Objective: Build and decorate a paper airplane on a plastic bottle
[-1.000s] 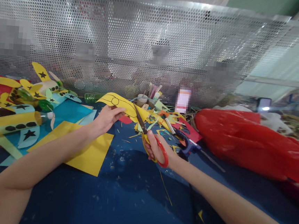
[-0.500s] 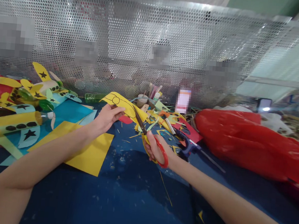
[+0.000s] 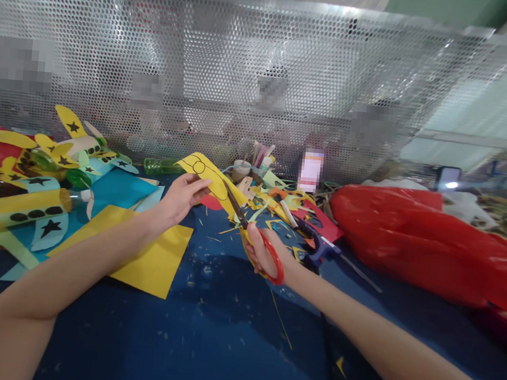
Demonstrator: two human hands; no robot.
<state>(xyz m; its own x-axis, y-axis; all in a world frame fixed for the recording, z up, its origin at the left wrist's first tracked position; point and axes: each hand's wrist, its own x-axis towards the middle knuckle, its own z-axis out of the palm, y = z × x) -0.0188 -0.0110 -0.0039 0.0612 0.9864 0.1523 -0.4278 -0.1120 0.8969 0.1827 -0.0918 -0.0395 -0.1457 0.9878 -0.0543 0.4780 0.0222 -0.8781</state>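
Observation:
Between the thumb and fingers of my left hand (image 3: 185,195) is a yellow paper piece (image 3: 210,176), held up above the blue table (image 3: 223,329). Dark outlines, among them a small circle, are drawn on it. My right hand (image 3: 263,250) grips a pair of scissors (image 3: 278,268) with red and yellow handles. Their dark blades lie against the right part of the paper; how far apart the blades are I cannot make out. Under my left forearm a yellow sheet (image 3: 158,264) lies flat.
Toy planes (image 3: 34,209) made from bottles and paper stand at the left. Paper scraps (image 3: 274,198) and a blue glue gun (image 3: 321,249) lie beyond my right hand. A red plastic bag (image 3: 408,245) fills the right side. Behind rises a perforated metal panel (image 3: 230,52).
My left hand and the yellow paper have shifted slightly to the right, the paper tilting a little more. The scissors have barely moved and stay at the paper.

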